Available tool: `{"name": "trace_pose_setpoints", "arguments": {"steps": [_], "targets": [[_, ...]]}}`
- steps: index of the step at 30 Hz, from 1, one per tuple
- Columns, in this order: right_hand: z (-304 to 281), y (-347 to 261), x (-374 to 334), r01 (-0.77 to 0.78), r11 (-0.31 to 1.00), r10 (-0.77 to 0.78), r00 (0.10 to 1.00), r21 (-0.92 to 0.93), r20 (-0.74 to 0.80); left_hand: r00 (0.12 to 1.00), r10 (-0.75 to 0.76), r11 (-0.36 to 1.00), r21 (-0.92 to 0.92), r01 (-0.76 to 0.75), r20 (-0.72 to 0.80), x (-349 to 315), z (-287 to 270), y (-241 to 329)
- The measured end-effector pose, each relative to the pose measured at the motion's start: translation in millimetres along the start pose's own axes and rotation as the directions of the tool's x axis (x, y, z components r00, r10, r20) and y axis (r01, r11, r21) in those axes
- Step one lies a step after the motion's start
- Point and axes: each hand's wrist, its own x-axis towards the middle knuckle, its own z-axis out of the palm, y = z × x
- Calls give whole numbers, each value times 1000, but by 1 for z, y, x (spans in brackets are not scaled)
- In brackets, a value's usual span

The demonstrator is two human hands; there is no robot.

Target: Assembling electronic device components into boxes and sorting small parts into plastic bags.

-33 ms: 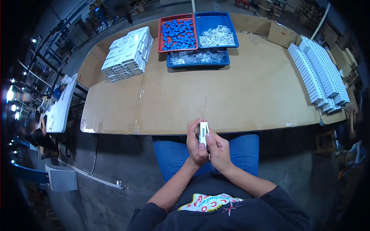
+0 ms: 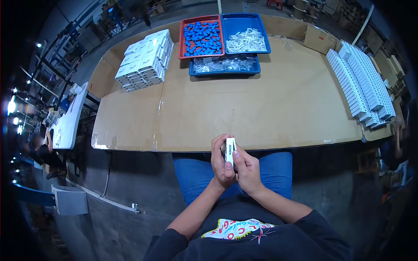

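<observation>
left hand [image 2: 222, 163] gripping small white box [image 2: 229, 151] from its left, fingers curling round | right hand [image 2: 247, 170] pinching its right edge | box standing upright between both, above lap, just off cardboard-covered table [image 2: 261, 108]

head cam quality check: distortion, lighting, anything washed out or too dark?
Head view: strong fisheye, so the cardboard-covered table has bowed edges and the corners go black. The tabletop is evenly lit. Lamps at the far left blow out to glare. The floor under the table is dim. The small white box between the left hand and right hand is sharp.
</observation>
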Motion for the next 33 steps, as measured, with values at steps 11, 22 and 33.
{"name": "trace_pose_setpoints", "arguments": {"steps": [11,22,33], "targets": [[-35,-16,24,-229,970,206,954,85,218,990,-78,987,147,61,116,-3,-7,-6],[-64,-35,35,683,415,-287,725,-601,626,387,-829,209,-417,884,404,-7,0,34],[-51,-3,57,613,701,-327,730,-363,600,355,-865,141,-509,849,354,-14,-14,10]]}}
